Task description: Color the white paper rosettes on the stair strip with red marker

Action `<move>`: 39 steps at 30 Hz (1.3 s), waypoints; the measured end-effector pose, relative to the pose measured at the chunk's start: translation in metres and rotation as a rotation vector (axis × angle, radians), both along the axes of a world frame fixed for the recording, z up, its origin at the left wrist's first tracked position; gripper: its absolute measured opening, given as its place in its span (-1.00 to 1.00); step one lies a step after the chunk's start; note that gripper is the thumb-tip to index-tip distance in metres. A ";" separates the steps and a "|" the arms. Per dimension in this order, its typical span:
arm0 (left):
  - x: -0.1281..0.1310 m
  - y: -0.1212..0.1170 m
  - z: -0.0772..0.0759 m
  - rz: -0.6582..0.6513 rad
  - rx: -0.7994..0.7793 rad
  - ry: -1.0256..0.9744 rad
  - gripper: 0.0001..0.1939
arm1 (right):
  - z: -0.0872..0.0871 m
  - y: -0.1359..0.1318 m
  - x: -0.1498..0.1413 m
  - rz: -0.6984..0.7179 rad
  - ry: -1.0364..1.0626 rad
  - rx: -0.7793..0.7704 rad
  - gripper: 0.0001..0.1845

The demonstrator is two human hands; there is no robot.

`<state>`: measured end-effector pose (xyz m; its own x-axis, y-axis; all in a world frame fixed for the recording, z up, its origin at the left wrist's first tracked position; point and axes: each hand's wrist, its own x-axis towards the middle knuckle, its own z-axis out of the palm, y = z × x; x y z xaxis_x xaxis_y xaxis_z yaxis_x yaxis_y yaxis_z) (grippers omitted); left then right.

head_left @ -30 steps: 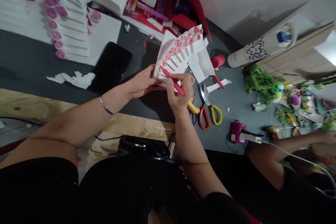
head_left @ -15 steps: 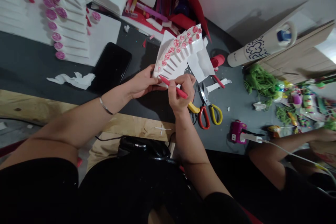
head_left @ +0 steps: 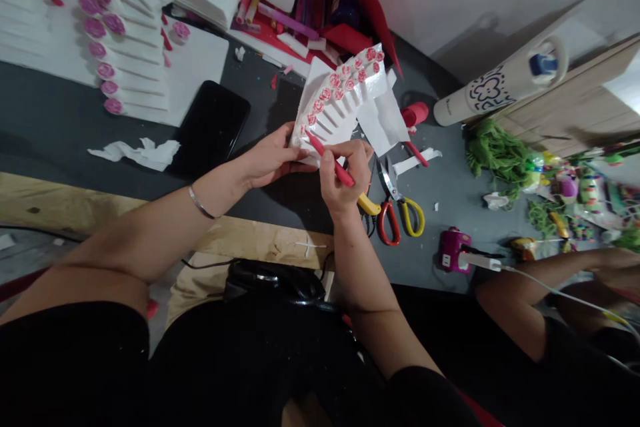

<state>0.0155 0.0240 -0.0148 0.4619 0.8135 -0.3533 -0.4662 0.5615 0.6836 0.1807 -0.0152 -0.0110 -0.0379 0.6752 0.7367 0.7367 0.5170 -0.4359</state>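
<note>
While clamped in left hand, mid-frame: white ridged, pink-rosetted model
Right hand: clamped around slim red pen-like tool

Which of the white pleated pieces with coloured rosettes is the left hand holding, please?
The left hand holds the white pleated piece with red-patterned rosettes; the white pleated piece with purple rosettes lies untouched farther left.

No word or number can be read with certainty. On the white bottle, which lies to the right of and beyond the grip of the right hand, a small dark marking is too small for reading.
</note>
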 end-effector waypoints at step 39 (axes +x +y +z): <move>-0.004 0.002 -0.006 -0.023 0.048 -0.019 -0.40 | 0.001 0.002 -0.007 0.013 0.046 0.098 -0.73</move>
<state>0.0112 0.0263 -0.0213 0.4872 0.8181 -0.3056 -0.4661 0.5395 0.7012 0.1742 -0.0127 -0.0097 -0.0107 0.5998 0.8000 0.7099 0.5680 -0.4164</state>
